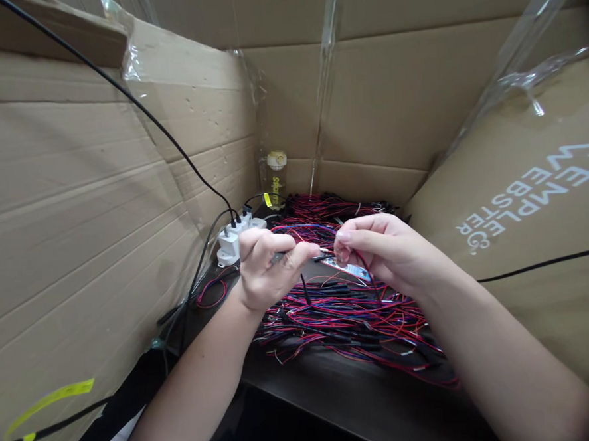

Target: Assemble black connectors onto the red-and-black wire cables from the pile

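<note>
The left grip is pinched nearly closed, thumb against finger, at the end of a thin wire; the right grip, just beside it, is also drawn to a pinch, on a reddish stretch of wire. The held wire, red and blue, loops between the two above the bench. Behind the fingers lies a blue-and-white printed slip, its print too small to read. Under the hands spreads a pile of red, blue and black wires, with a second bundle farther back. Left of them sit a white power strip and a small coil. At the back corner a bottle carries upright yellow lettering, perhaps "sports". Yellow tags mark some cords, their writing illegible. On the right, a cardboard panel bears "TEMPLE & WEBSTER" in white, upside down. Cardboard walls close the left and back; bare room remains along the near edge of the bench, in front of the pile.
</note>
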Action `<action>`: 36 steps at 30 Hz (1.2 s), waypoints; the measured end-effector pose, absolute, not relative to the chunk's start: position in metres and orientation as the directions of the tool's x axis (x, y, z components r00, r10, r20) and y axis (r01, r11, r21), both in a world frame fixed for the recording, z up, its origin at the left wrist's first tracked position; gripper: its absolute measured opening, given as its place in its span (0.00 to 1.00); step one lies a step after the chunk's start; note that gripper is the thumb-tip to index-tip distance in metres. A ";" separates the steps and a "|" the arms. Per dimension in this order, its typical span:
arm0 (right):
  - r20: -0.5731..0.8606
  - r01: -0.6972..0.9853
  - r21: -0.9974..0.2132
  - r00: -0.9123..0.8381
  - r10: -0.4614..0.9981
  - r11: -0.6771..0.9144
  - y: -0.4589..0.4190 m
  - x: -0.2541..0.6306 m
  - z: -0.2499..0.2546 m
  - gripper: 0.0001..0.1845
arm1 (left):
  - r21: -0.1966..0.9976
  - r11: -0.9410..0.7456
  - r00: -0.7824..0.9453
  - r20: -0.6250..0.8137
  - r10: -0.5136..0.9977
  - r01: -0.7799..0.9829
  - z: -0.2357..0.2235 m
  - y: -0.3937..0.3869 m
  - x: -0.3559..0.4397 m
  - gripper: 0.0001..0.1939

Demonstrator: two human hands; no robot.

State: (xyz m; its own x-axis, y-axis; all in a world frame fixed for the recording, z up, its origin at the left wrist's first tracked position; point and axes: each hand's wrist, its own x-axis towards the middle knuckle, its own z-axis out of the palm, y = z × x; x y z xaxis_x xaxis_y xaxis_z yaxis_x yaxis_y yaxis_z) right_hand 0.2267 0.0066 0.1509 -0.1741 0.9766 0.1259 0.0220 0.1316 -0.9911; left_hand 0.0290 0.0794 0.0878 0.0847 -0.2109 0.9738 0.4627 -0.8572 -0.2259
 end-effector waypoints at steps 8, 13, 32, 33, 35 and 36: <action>0.147 0.281 -0.937 -0.225 0.963 0.209 -0.002 0.227 0.156 0.15 | -0.165 -0.872 0.154 0.982 -0.105 0.461 0.087 0.091 0.031 0.06; 0.152 0.348 -0.911 -0.220 0.964 0.223 -0.004 0.216 0.156 0.19 | -0.136 -0.865 0.149 0.986 -0.072 0.483 0.082 0.093 0.034 0.03; 0.270 0.673 -0.636 -0.264 0.926 0.377 -0.008 0.190 0.139 0.18 | 0.956 -0.229 0.576 0.294 0.762 -0.185 0.086 0.097 0.041 0.21; 0.282 0.678 -0.625 -0.266 0.922 0.387 -0.009 0.189 0.139 0.18 | 0.955 -0.194 0.605 0.293 0.740 -0.225 0.086 0.097 0.040 0.20; 0.294 0.696 -0.595 -0.277 0.915 0.402 -0.010 0.187 0.138 0.20 | 0.949 -0.166 0.626 0.301 0.719 -0.267 0.086 0.098 0.037 0.19; 0.290 0.708 -0.577 -0.289 0.912 0.408 -0.010 0.187 0.138 0.20 | 0.949 -0.167 0.626 0.302 0.719 -0.267 0.086 0.099 0.035 0.18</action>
State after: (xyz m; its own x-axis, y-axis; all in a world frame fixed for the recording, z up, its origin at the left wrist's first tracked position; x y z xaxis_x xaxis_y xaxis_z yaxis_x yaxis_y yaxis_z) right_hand 0.1871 -0.0103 0.1385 -0.2894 0.9123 0.2898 0.7076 0.4077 -0.5771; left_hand 0.0350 0.0990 0.0865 0.6261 0.7188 0.3022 -0.2670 -0.1665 0.9492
